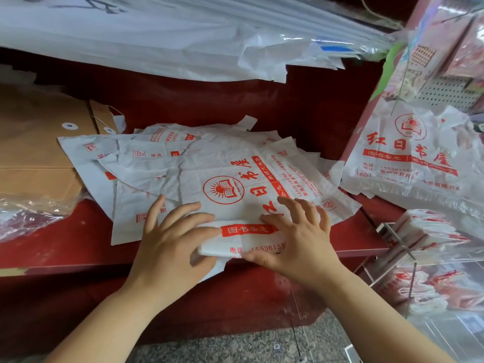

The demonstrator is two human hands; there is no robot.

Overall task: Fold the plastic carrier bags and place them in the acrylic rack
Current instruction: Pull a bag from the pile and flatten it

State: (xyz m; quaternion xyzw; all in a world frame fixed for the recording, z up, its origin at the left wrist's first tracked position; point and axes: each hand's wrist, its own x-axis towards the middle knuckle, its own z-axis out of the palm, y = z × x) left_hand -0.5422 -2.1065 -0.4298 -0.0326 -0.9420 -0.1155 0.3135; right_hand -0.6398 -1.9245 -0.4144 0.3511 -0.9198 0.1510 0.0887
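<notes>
Carrier bag, partly folded [245, 241]: head view. The bag is white plastic with red print and lies at the near edge of a red shelf [65, 254], on top of a loose pile of unfolded bags [199, 163] of the same kind. Its near portion is doubled into a thick band between the two hands.

The left hand [170, 247] lies on the left end of the band. Its fingers are extended and spread, pressing flat rather than gripping. The right hand [297, 242] lies on the right end with its fingers likewise straight and fanned over the bag's printed face, and its thumb rests on the band's near edge. Neither hand encloses the plastic.

An acrylic rack [392, 238] stands to the right of the shelf, just beside the right hand, and holds folded bags [432, 231] upright in its compartments. Behind it a further printed bag [408, 155] hangs with its face open to view.

Brown envelopes [39, 142] lie at the shelf's left end, partly under the pile, with a clear plastic packet [26, 216] in front of them. White sheets [131, 35] overhang the shelf from above.
</notes>
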